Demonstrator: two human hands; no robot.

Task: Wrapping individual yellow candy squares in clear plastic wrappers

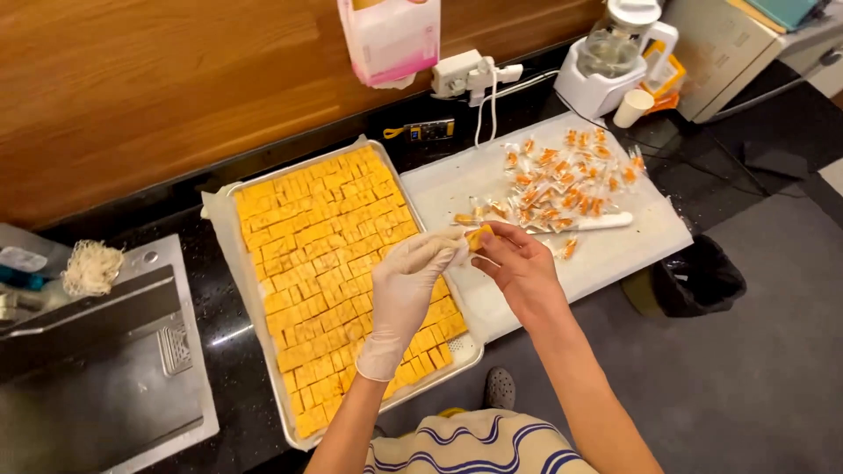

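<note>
My left hand [406,283], in a thin white glove, and my bare right hand [520,265] meet over the right edge of a metal tray [283,412]. Together they pinch one yellow-orange candy square [479,237] with a clear wrapper around it. The tray is lined with paper and packed with several rows of cut yellow squares [329,254]. To the right lies a white cutting board [615,254] carrying a pile of wrapped candies [562,180] and a white-handled knife [597,222].
A black countertop [219,316] runs along a wooden wall. A steel sink [97,369] sits at left with a pale scrubber. At the back stand a power adapter, a blender [610,53] and a paper cup. A black bin [698,276] stands on the floor at right.
</note>
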